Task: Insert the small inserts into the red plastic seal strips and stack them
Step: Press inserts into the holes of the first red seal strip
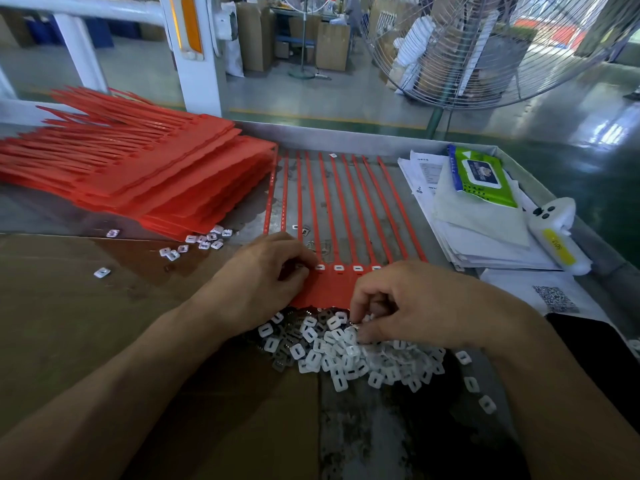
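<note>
A sheet of joined red seal strips (332, 216) lies flat on the metal table, tails pointing away from me. Several white inserts (338, 268) sit in a row in its near heads. My left hand (266, 278) rests on the left end of the sheet's near edge, fingers curled over the heads. My right hand (408, 303) hovers over a heap of loose white inserts (346, 355) and pinches one between thumb and fingertips. A tall stack of red seal strip sheets (145, 168) lies at the far left.
Cardboard (86, 323) covers the table's left and front. Scattered inserts (204, 239) lie by the stack. At right are papers (478, 230), a green wipes pack (481, 176), a white device (557, 237) and a dark phone (588, 344). A large fan (485, 53) stands beyond the table.
</note>
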Motion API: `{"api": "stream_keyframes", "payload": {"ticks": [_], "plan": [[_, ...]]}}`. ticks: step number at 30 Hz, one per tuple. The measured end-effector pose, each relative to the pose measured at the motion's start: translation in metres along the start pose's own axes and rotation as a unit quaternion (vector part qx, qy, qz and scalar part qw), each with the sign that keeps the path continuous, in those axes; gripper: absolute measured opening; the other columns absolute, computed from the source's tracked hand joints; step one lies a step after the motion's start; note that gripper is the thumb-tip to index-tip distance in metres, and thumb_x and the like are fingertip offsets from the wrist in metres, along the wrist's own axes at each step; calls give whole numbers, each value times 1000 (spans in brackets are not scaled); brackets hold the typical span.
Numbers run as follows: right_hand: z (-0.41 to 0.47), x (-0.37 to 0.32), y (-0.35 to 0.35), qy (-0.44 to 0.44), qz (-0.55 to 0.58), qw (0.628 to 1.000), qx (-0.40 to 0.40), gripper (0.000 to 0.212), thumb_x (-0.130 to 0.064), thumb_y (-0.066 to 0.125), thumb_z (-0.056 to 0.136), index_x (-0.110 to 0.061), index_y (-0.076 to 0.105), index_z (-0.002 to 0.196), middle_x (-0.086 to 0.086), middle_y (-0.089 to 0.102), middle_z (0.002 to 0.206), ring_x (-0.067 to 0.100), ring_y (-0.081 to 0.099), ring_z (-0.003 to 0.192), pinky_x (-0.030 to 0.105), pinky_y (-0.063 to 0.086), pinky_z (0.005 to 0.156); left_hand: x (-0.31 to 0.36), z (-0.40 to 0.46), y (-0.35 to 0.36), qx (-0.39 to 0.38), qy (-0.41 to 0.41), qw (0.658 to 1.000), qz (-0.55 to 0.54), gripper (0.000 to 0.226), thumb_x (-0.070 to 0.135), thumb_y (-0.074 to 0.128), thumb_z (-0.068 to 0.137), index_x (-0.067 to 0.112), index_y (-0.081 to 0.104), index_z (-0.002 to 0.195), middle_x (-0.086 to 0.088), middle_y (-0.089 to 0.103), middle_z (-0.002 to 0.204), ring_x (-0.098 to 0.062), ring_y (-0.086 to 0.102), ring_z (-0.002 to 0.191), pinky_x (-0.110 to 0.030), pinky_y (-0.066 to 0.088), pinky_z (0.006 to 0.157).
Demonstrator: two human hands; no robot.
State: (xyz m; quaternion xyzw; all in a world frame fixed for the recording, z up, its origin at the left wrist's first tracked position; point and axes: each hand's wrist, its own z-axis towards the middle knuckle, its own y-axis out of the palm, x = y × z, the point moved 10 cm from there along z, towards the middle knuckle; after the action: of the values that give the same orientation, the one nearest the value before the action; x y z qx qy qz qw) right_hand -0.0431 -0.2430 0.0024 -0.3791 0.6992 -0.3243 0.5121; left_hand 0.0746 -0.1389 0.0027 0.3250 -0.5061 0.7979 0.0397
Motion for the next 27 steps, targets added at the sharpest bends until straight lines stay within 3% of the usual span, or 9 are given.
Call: {"api": "stream_keyframes", "payload": {"ticks": [8,10,14,18,24,27], "plan": [[1,-3,-7,-20,16,999,38,5,-32,74,94,-35,73,89,-29,68,85,-8,65,77,10,46,64,0,-1,1,-8,-5,1000,-3,20,26,62,98,35,71,113,19,61,114,0,55,109,-22,46,97],[0,3,-18,-12,65,994,84,7,-33,73,95,-34,74,88,-24,71,84,-4,66,74,11,47,64,-1,0,2,-11,-9,1000,-2,21,27,62,98,36,71,114,20,60,114,2,55,109,-20,45,96],[-6,34,-38,50,218,959,173,13,-31,70,97,-30,76,86,-13,73,70,-2,54,51,13,39,45,-3,-1,3,-19,-9,1000,2,21,28,61,98,36,70,116,22,59,114,4,53,110,-15,40,95],[-11,61,-44,116,290,926,211,12,-19,72,96,-19,77,85,1,77,77,6,55,51,15,36,40,-4,0,4,-19,-11,1000,3,21,28,60,99,37,70,115,22,59,114,2,54,111,-14,40,95],[-22,92,-56,184,267,905,276,10,-15,72,93,-13,76,84,2,77,72,6,54,45,14,35,39,-3,0,4,-21,-9,1000,2,20,30,59,98,39,69,114,23,58,115,5,53,111,-14,41,95],[-28,103,-63,213,200,908,299,14,-23,75,90,-19,77,78,-2,72,66,2,54,49,21,42,54,-3,1,4,-23,-9,1000,1,21,30,59,98,39,69,115,24,58,115,5,53,111,-16,42,95]]}}
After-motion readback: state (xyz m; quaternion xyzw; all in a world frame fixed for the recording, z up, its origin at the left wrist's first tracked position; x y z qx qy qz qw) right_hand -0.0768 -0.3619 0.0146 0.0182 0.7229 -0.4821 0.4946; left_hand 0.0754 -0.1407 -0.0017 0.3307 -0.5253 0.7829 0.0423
